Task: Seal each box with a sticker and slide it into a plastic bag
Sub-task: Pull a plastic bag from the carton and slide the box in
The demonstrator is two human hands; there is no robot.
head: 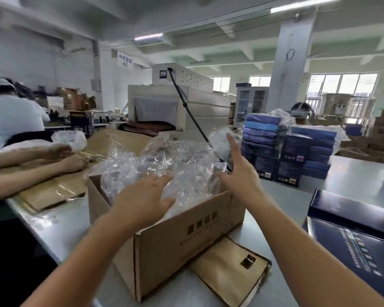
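A brown cardboard carton [186, 235] stands open on the steel table in front of me, stuffed with crumpled clear plastic bags [164, 165]. My left hand [144, 200] reaches into the carton with fingers spread and rests on the plastic. My right hand [237, 171] hovers above the carton's right rim, fingers straight and spread, holding nothing. Two dark blue product boxes [353, 231] lie stacked at my right. A flat brown box in a clear bag [231, 269] lies partly under the carton's near corner.
Stacks of blue boxes [288, 149] stand on the far right of the table. A shrink-wrap tunnel machine [177, 107] sits behind the carton. Another person's forearms [31, 165] rest on flat brown boxes [51, 191] at the left. Brown cartons are piled at far right.
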